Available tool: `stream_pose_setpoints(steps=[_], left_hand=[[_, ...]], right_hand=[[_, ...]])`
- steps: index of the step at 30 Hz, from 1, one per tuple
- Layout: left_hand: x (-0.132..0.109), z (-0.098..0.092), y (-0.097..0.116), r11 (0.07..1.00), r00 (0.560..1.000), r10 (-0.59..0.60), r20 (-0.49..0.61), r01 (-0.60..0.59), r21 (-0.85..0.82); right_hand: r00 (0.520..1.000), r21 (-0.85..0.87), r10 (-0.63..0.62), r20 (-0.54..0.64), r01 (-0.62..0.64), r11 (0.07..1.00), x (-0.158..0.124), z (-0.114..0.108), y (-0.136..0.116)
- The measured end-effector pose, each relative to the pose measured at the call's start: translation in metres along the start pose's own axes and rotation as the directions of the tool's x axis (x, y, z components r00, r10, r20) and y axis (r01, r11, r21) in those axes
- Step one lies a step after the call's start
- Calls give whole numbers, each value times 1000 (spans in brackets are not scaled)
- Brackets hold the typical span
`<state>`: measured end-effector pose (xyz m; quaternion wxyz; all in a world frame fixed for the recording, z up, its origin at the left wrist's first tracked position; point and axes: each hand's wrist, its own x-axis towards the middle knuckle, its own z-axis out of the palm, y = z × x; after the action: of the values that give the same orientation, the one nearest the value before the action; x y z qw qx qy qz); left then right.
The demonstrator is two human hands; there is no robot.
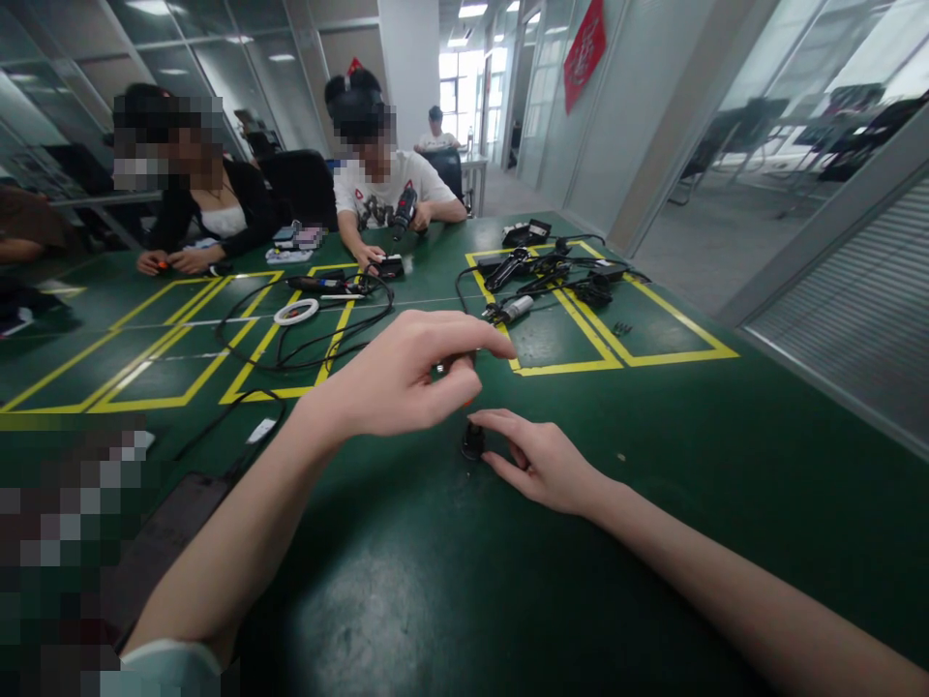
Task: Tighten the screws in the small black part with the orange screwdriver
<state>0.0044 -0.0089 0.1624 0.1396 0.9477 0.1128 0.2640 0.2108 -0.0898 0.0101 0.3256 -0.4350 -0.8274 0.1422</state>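
Observation:
A small black part [472, 442] rests on the green table in front of me. My right hand [533, 460] has its thumb and fingers closed on the part's right side. Just above and to the left hangs my left hand [417, 373], its fingers bent and drawn together. A small shiny bit shows between the left fingers, too hidden to name. A speck of orange is visible under the left fingertips, over the black part.
Beyond my hands lie black tools and cables [537, 271], a white ring [296, 312] and looped black cable. Across the green table [674, 426], one person [399, 184] holds a drill and another person [218, 208] sits left. A dark case [170, 528] lies near left.

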Motion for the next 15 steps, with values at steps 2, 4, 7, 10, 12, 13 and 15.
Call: stream_pose_setpoints(steps=[2, 4, 7, 10, 12, 13, 15], left_hand=[[-1, 1, 2, 1000, 1000, -18, -23, 18, 9], [-1, 1, 4, 999, 999, -39, -34, 39, 16], [-1, 1, 6, 999, 998, -45, -35, 46, 26], [-1, 1, 7, 999, 999, -34, -24, 35, 32], [-1, 1, 8, 999, 999, -32, -20, 33, 31], [-1, 1, 8, 999, 999, -29, -19, 30, 32], [-2, 1, 9, 999, 1000, -13, -18, 13, 33]], right_hand=[[1000, 1, -10, 5, 10, 1000, 0, -2, -1], [1000, -2, -23, 11, 23, 1000, 0, -3, -1], [999, -19, -38, 14, 38, 999, 0, -4, 1], [999, -41, -44, 20, 45, 998, -1, -3, 3], [999, -39, -45, 26, 46, 998, -1, -3, 4], [999, -35, -45, 30, 46, 998, -1, -3, 4], [998, -23, -47, 32, 48, 999, -1, -3, 3]])
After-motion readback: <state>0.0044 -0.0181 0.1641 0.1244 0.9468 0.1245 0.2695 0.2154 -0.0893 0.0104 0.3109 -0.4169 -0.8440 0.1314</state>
